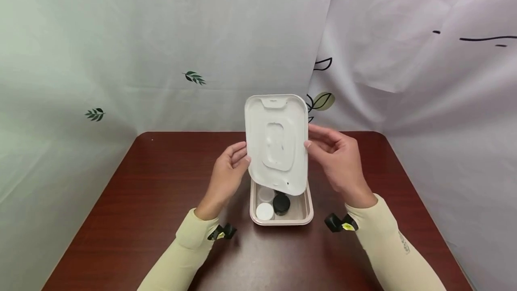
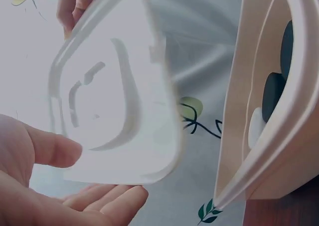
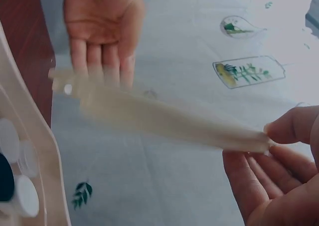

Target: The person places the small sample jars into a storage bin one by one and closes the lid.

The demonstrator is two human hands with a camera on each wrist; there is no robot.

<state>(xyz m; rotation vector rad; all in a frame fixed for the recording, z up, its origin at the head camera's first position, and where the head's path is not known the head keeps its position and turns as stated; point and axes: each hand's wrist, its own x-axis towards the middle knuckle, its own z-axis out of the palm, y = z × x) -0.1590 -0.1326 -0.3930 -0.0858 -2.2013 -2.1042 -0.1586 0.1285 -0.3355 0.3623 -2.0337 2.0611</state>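
A white rectangular lid is tilted up above an open pale pink container, its recessed face toward the head camera. My right hand pinches the lid's right edge between thumb and fingers. At the opposite edge is my left hand, thumb on the near face and fingers behind; the left wrist view shows this thumb overlapping the lid. Inside the container lie a round black-capped piece and round white pieces. The lid hides the container's far part.
The container stands on a dark red-brown table. A pale cloth printed with leaves hangs behind and at both sides. Each sleeved forearm wears a black wrist camera, one on the left and one on the right.
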